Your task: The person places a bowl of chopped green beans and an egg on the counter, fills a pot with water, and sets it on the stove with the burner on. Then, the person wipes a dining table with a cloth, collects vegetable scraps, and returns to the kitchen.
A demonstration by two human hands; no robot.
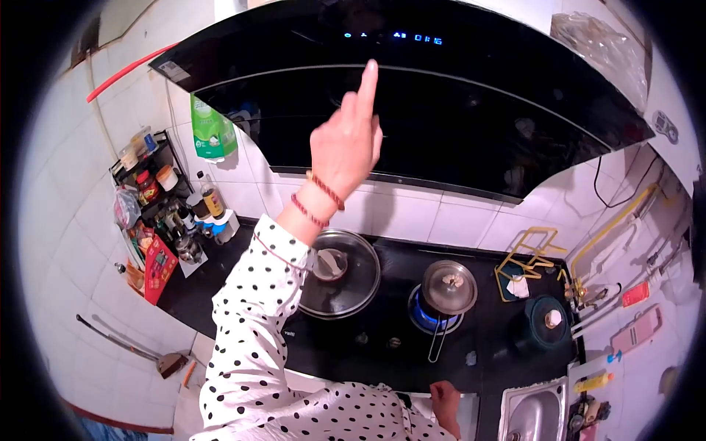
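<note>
My left hand [346, 136] is raised in front of the black range hood [441, 110], its index finger stretched up below the lit blue display [428, 40]. The other fingers are curled, and it holds nothing. Lower down at the counter's front edge, my right hand [445, 403] is closed in a loose fist with nothing visible in it. A small lidded pan [449, 289] sits over a blue flame on the right burner. On the left, a large lidded pan [349, 294] is partly covered by my left sleeve.
Bottles and jars fill a rack [173, 158] at the left. At the right are a yellow wire rack [533, 246], a dark green pot [546, 323], gas pipes and a metal sink [533, 415]. A green packet [212, 132] hangs beside the hood.
</note>
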